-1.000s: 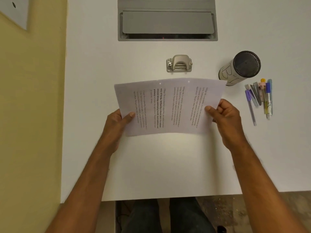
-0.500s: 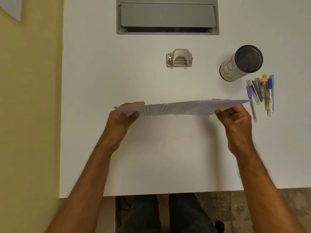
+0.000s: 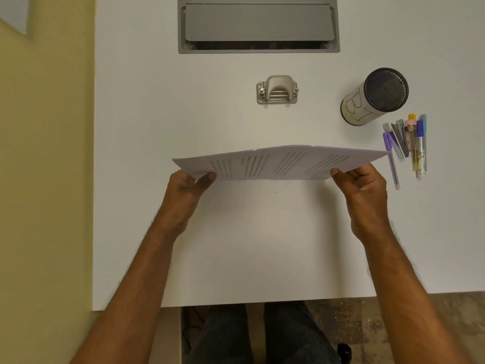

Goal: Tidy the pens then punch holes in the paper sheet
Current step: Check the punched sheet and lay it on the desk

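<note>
I hold a printed paper sheet [image 3: 278, 162] above the middle of the white desk, tilted so it looks almost edge-on. My left hand [image 3: 185, 198] grips its left near corner and my right hand [image 3: 363, 191] grips its right near corner. A silver hole punch [image 3: 277, 90] sits on the desk beyond the sheet, apart from it. Several pens [image 3: 409, 143] lie side by side at the right, next to a cylindrical pen holder [image 3: 375, 97] with a dark mesh top.
A grey cable hatch [image 3: 258, 24] is set into the desk at the back. The desk's left edge [image 3: 94, 179] runs along a yellow wall. The near edge lies just above my legs [image 3: 252, 334].
The sheet went from facing me to nearly flat and edge-on, then tipped up slightly. Both hands moved a little toward the hole punch with it.
</note>
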A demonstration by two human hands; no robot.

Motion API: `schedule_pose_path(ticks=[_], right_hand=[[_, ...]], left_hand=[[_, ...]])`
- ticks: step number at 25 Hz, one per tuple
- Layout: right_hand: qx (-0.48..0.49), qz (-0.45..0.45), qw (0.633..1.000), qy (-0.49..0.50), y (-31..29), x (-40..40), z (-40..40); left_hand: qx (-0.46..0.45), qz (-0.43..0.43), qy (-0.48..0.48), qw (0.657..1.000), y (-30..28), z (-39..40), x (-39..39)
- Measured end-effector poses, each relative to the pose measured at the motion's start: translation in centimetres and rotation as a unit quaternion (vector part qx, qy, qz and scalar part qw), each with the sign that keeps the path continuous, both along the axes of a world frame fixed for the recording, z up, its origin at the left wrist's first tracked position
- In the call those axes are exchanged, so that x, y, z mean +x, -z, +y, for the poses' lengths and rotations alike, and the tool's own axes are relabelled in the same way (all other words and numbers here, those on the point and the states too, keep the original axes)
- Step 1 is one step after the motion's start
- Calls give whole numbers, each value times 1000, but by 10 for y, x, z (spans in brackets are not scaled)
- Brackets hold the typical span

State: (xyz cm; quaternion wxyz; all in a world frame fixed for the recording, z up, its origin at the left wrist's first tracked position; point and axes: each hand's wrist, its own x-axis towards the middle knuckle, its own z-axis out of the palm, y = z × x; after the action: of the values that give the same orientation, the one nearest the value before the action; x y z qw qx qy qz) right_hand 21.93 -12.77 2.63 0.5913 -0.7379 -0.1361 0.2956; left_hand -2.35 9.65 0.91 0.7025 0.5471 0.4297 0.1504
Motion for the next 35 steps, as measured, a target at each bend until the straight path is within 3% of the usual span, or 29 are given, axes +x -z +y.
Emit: schedule_pose_path(ticks=[35], right_hand=[[-24, -34, 999, -4, 19, 11, 10]], left_hand=[[3, 7, -36, 999, 20, 6, 11]])
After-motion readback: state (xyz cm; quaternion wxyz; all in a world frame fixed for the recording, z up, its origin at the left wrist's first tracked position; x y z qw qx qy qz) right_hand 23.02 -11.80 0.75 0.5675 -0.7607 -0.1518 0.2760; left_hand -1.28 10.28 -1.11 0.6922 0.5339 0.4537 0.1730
